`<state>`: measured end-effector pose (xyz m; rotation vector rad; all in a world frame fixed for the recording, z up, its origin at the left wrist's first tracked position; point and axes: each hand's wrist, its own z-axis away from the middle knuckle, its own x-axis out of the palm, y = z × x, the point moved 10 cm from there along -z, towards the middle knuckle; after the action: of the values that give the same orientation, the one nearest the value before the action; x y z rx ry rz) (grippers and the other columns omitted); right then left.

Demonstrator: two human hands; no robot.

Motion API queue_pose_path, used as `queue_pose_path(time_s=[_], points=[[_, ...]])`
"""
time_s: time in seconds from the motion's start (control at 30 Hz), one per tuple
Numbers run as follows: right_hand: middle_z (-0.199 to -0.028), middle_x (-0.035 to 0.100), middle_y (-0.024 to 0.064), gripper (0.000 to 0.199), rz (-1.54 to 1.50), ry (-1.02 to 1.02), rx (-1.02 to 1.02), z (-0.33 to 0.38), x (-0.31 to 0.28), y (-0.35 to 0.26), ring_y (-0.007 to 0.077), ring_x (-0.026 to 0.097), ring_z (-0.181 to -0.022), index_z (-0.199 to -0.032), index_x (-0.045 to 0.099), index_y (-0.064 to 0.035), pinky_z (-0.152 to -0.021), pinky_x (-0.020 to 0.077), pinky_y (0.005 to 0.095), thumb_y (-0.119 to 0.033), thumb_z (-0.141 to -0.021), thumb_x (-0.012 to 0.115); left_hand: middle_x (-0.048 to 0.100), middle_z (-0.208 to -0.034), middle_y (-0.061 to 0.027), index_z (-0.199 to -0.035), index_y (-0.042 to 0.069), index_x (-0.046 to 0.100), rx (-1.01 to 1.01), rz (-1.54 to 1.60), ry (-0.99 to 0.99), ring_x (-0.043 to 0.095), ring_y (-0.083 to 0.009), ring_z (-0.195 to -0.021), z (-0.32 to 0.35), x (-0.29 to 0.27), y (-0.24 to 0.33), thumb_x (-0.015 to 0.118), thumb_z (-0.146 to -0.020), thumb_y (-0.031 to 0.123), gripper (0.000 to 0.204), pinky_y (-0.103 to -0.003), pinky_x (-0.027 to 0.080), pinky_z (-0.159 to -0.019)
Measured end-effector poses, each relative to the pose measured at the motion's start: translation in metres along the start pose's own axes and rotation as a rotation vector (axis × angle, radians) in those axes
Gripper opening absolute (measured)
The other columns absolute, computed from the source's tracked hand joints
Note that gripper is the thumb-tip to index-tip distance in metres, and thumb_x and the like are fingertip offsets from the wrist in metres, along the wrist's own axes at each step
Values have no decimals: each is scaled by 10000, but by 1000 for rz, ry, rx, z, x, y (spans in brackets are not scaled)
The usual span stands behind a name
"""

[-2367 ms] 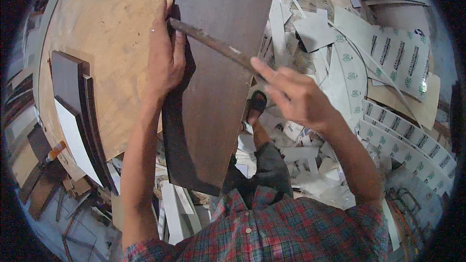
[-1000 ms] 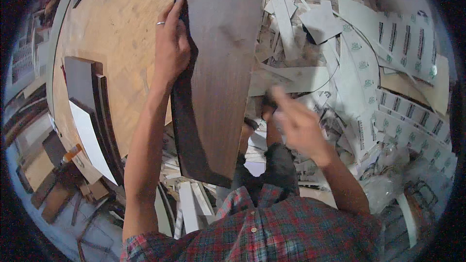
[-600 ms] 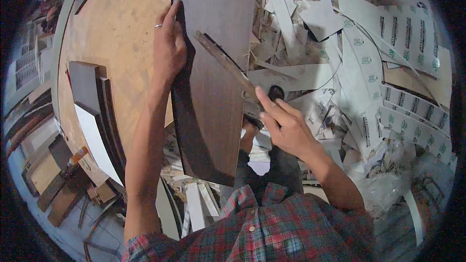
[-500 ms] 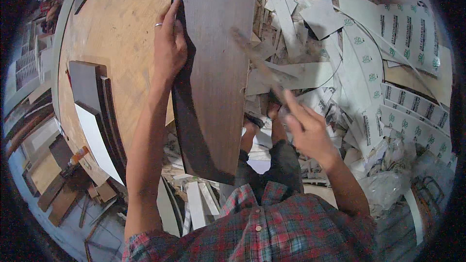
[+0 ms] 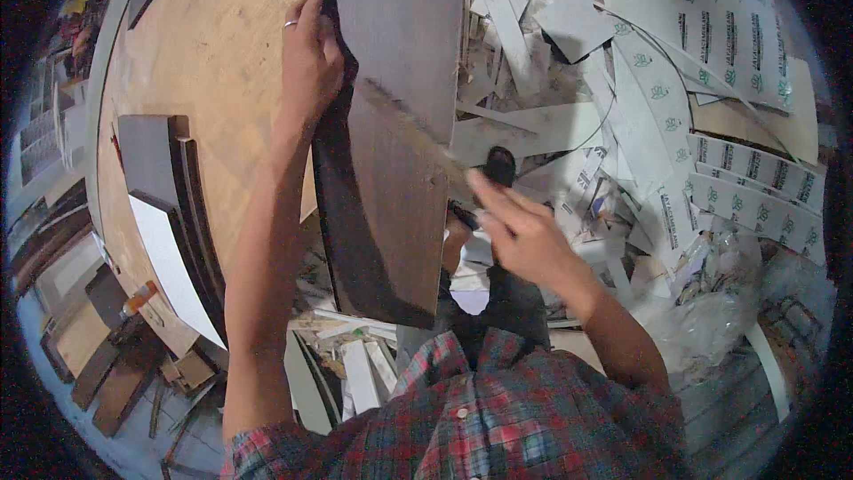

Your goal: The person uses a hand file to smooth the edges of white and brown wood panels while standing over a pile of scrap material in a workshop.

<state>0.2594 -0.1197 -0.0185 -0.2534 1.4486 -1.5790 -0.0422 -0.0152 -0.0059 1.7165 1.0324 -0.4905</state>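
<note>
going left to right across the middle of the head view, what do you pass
stack of dark and white boards → left hand → brown panel → right hand → printed white offcuts

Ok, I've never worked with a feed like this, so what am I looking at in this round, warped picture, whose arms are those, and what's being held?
The picture comes from a wide fisheye camera worn on a person's head, looking down, so the rim bends straight edges. The two bare forearms rising from the lower edge are the wearer's own, above a plaid shirt. The left hand grips the left edge of a long dark brown panel, held up on end. The right hand holds a long flat tool laid slantwise across the panel's face; it is blurred, so I cannot tell its kind. To the left lies a large round wooden tabletop with a stack of dark and white boards on it. To the right, the floor is strewn with white offcuts and printed strips.
</note>
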Motion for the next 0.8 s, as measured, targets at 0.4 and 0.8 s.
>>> queue_pose_path(time_s=[0.4,0.8], points=[[-1353,645,244,575,-114,210,55,69,-21,25,330,655,-1231,-1537,477,-88,-1007,510,377,-34,-976,591,536,-1419,-239,-1443,48,537,65,-420,23,542,-399,-1269,-3,-1,10,539,-989,80,455,-506,394,-1097],[-1402,616,217,581,-63,77,114,58,30,13,385,650,-1208,-1532,483,-94,-1033,511,413,-41,-969,616,339,-1613,-285,-1546,-23,385,235,-385,-455,265,-437,-1526,-40,43,65,287,-1050,283,591,-488,168,-1271]])
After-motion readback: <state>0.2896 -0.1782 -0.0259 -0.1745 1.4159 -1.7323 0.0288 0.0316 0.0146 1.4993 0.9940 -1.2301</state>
